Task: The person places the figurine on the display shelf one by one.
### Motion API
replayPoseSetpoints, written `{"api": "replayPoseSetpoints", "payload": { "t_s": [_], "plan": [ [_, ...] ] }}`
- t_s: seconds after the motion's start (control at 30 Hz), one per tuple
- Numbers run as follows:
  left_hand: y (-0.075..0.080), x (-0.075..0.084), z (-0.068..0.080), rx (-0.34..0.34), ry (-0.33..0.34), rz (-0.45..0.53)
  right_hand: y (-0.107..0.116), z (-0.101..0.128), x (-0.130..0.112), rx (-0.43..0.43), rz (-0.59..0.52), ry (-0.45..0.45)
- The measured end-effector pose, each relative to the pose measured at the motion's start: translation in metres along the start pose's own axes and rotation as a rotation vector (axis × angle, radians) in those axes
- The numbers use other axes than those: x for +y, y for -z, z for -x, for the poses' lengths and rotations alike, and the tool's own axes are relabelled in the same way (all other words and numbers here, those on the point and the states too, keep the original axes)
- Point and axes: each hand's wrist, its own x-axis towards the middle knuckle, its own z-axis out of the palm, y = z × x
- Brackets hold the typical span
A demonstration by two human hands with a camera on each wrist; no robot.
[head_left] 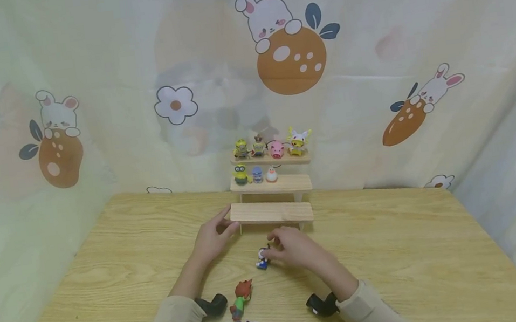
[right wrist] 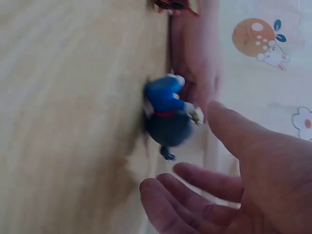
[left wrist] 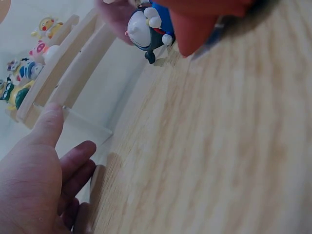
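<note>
The blue-and-white figurine (head_left: 262,259) stands on the desk (head_left: 397,251) at the frame's centre, just in front of the lowest step of the stepped wooden shelf (head_left: 272,212); the right hand (head_left: 294,247) hovers beside it, fingers spread and relaxed, holding nothing. A sound pick-up, I judge, pinches its body squarely. The left hand (head_left: 213,237) steadies the step's left end, thumb on top. Seven figurines fill the upper steps: four, then three; three lie on the desk.

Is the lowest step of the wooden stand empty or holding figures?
Empty. In the head view the lowest step shows bare wood, with the left hand touching its end; the small figures stand only on the two steps above.
</note>
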Motion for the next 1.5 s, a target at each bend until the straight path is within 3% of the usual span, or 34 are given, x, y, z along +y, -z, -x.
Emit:
{"api": "replayPoseSetpoints", "payload": {
  "t_s": [0.37, 0.67, 0.87, 1.13, 1.3, 1.5],
  "plan": [
    [-0.001, -0.001, -0.002, -0.002, 0.009, -0.001, -0.014, -0.003, -0.001, 0.055, -0.061, -0.095],
    [-0.002, -0.001, -0.001, -0.003, 0.009, 0.006, -0.013, -0.004, 0.003, 0.051, -0.145, -0.042],
    [-0.002, -0.001, -0.001, 0.002, -0.001, -0.003, -0.01, -0.008, 0.006, 0.067, -0.179, -0.063],
    [-0.003, -0.002, -0.002, -0.001, -0.007, 0.004, -0.005, -0.007, 0.01, -0.015, -0.238, 0.009],
    [-0.002, -0.003, -0.002, 0.001, -0.009, -0.014, -0.003, -0.006, 0.01, -0.065, -0.217, 0.083],
    [-0.001, -0.002, -0.001, -0.002, 0.0, -0.009, -0.005, -0.006, 0.01, -0.103, -0.191, 0.112]
  ]
}}
